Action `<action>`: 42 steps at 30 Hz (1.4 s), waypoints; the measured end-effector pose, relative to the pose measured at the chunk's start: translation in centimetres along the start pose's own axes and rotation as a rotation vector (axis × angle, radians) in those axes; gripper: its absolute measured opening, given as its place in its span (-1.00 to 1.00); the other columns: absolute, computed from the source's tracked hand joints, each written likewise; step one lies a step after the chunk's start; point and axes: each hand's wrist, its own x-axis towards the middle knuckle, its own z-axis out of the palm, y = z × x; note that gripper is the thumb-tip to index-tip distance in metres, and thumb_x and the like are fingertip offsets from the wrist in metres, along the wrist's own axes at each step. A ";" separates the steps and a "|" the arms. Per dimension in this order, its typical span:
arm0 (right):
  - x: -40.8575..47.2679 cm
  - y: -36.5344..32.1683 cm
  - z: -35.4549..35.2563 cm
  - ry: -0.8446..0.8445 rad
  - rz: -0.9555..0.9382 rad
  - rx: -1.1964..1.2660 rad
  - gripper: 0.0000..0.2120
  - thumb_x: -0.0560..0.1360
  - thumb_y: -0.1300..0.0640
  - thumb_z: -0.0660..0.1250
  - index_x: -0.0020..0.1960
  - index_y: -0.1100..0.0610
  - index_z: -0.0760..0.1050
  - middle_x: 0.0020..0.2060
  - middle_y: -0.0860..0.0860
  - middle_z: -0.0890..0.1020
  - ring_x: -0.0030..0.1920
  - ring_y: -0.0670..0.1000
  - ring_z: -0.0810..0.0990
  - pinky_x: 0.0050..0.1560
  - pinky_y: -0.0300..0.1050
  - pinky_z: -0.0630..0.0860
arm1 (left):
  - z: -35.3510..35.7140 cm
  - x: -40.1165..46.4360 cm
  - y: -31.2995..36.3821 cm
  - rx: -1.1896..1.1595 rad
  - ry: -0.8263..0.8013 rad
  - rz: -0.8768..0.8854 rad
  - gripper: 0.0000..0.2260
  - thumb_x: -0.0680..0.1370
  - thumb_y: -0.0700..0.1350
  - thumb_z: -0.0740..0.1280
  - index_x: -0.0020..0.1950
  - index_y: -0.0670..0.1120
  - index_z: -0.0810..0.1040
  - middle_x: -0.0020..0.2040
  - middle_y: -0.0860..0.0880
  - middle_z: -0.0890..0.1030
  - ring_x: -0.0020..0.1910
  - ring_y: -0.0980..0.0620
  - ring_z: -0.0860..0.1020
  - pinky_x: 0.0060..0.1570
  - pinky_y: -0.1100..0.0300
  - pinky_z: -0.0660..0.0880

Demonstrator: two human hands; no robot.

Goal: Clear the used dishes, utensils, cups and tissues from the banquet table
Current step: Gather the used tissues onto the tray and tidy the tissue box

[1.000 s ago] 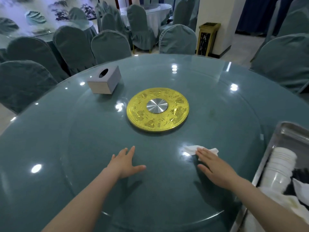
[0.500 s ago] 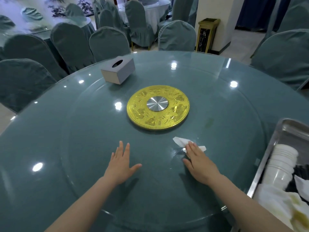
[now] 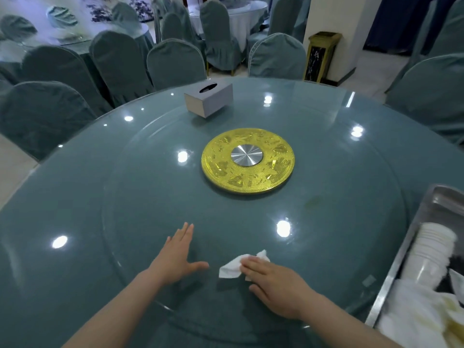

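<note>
Nearest, the right hand [image 3: 273, 285] presses flat fingers on the crumpled tissue [image 3: 232, 268], its grip wide, pinching nothing; the left hand [image 3: 175, 254] lies flat, spread on the glass table [image 3: 351, 234]. The tissue may skid away on slick glass. Farther off, the tissue box [image 3: 209, 99] stands untouched.

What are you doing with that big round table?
A person is clearing it. The right hand presses flat on a crumpled white tissue lying on the glass turntable, while the left hand rests flat on the glass beside it. A metal tray at the right already holds stacked white cups. A tissue box sits at the far side.
</note>
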 end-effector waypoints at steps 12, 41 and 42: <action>-2.9 13.5 -4.5 0.271 0.739 0.119 -0.39 0.64 -0.04 0.00 0.55 0.25 -0.09 0.56 0.06 -0.05 0.55 0.02 -0.12 0.48 -0.01 0.07 | 0.3 0.9 2.5 0.050 0.034 0.063 0.05 0.40 0.34 0.34 0.56 -0.08 -0.25 0.58 -0.02 -0.24 0.56 -0.02 -0.15 0.49 0.03 -0.16; 0.8 0.6 -0.7 0.167 0.207 0.108 -0.44 0.49 0.40 0.04 0.42 0.05 0.36 0.47 -0.11 0.30 0.44 -0.02 0.27 0.38 -0.18 0.21 | -2.2 -5.4 3.4 -0.093 0.115 0.011 -0.23 0.58 -0.01 0.30 0.57 -0.07 -0.17 0.59 0.00 -0.08 0.56 0.04 -0.07 0.50 0.03 -0.10; 0.4 -0.2 -0.6 0.145 0.169 0.081 -0.45 0.46 0.42 0.06 0.37 0.07 0.41 0.43 -0.09 0.36 0.40 0.02 0.32 0.33 -0.17 0.27 | -2.3 -6.1 3.5 -0.102 0.123 0.014 -0.24 0.58 -0.01 0.29 0.57 -0.07 -0.17 0.59 0.00 -0.08 0.56 0.04 -0.06 0.50 0.03 -0.10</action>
